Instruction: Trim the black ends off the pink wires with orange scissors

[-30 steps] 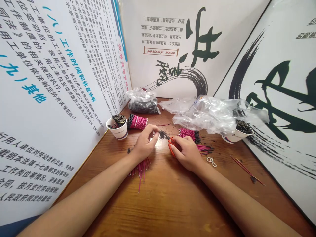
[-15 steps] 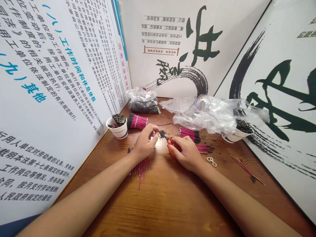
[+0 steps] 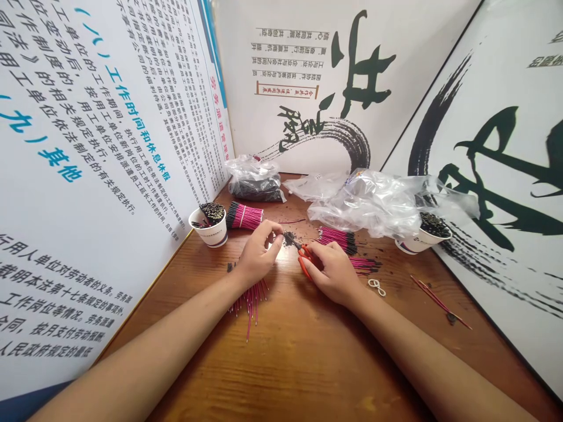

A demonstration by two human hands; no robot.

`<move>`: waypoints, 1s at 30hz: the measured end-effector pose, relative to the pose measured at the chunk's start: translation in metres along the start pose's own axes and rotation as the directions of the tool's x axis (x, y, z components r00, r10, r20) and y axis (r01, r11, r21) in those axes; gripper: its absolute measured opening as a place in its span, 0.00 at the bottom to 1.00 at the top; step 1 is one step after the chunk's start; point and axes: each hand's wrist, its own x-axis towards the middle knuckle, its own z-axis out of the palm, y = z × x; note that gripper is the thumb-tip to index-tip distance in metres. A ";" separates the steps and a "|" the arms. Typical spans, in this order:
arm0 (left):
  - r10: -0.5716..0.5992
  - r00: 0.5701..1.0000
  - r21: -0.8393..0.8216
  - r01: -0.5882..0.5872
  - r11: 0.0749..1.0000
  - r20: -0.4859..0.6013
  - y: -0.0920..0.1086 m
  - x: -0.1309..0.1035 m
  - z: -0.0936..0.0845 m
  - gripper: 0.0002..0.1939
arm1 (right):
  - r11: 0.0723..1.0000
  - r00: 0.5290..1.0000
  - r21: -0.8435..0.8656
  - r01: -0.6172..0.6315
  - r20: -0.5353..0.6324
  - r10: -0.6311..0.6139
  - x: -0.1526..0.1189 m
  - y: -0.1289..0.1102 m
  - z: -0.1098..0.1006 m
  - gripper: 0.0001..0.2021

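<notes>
My left hand (image 3: 260,253) is closed in a pinch above the middle of the table. Whatever lies between its fingertips is too small to make out. My right hand (image 3: 336,271) grips a pair of scissors with orange handles (image 3: 304,261). Their dark blades point left towards my left fingertips. Beneath the blades lies a pile of small black scraps (image 3: 289,239). Loose pink wires with bare ends (image 3: 250,302) fan out under my left wrist, partly hidden by it. Beyond my right hand rest a bundle of pink-and-black wires (image 3: 336,239) and some loose pink wires (image 3: 363,265).
Paper cups filled with black-ended pieces stand at left (image 3: 213,234) and right (image 3: 416,243). A tied wire bundle (image 3: 246,215), a bag of black material (image 3: 255,184) and crumpled clear plastic (image 3: 365,202) lie at the back. A white rubber band (image 3: 377,287) sits at right. Printed panels enclose the table.
The scissors' blades have shifted slightly back from my left fingertips. Both hands otherwise keep almost the same place.
</notes>
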 end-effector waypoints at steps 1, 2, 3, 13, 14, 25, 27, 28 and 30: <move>0.001 1.000 0.002 -0.001 1.000 0.000 0.000 0.000 0.000 0.02 | 1.000 1.000 -0.001 0.004 0.001 -0.004 0.000 0.000 0.000 0.10; 0.002 1.000 0.005 -0.002 1.000 0.002 -0.001 0.000 0.000 0.02 | 1.000 1.000 -0.001 0.006 0.001 -0.006 0.000 -0.001 0.000 0.10; 0.004 1.000 0.008 -0.004 1.000 0.004 -0.001 0.000 0.000 0.03 | 1.000 1.000 -0.002 0.008 0.002 -0.008 0.000 -0.001 0.000 0.10; 0.006 1.000 0.002 -0.006 1.000 0.007 0.000 0.000 0.000 0.03 | 1.000 1.000 0.029 0.010 0.029 -0.010 0.000 0.000 -0.001 0.12; 0.003 1.000 0.002 -0.003 1.000 0.006 0.000 0.000 0.000 0.03 | 1.000 1.000 0.026 0.003 0.022 -0.004 0.000 0.001 -0.001 0.12; 0.001 1.000 0.011 -0.001 1.000 0.007 0.000 0.000 0.000 0.03 | 1.000 1.000 0.011 0.013 0.001 -0.013 0.000 0.000 -0.001 0.10; -0.001 1.000 0.014 0.001 1.000 0.007 -0.001 0.000 0.000 0.03 | 1.000 1.000 0.013 0.013 0.007 -0.013 0.000 0.000 0.000 0.11; -0.002 1.000 0.013 0.002 1.000 0.007 -0.001 0.000 0.000 0.03 | 1.000 1.000 0.014 0.013 0.012 -0.013 0.000 0.000 0.000 0.11; -0.005 1.000 0.009 0.005 1.000 0.005 0.000 0.000 0.000 0.03 | 1.000 1.000 0.018 0.013 0.023 -0.013 0.000 0.000 0.000 0.12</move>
